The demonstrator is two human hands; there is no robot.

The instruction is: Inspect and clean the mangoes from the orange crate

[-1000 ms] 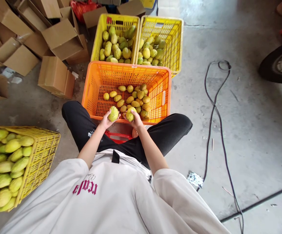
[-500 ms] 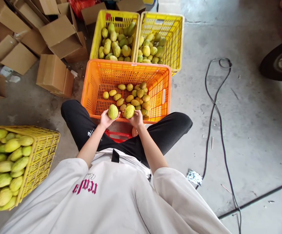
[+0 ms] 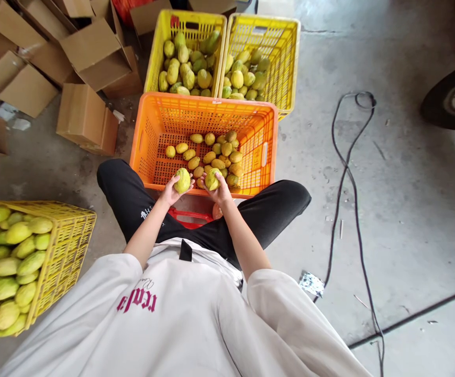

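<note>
My left hand is closed around a yellow-green papaya, its fingers wrapped under the fruit. A second papaya, also yellow-green, is held in my right hand. Both hands are side by side over the near edge of the orange crate, and the two fruits are apart. Several smaller, yellower papayas lie loose inside that crate, mostly towards its right half. Part of the crate's near side is hidden by my hands.
Beyond the orange crate stand two yellow crates, a left one and a right one, holding papayas. Another yellow crate, full of papayas, is at left. Cardboard boxes crowd the upper left. A black cable and a wheel are at right.
The papaya in my right hand has turned and shifted slightly to the right. The left one has been turned a little in my hand. The view has shifted slightly.
</note>
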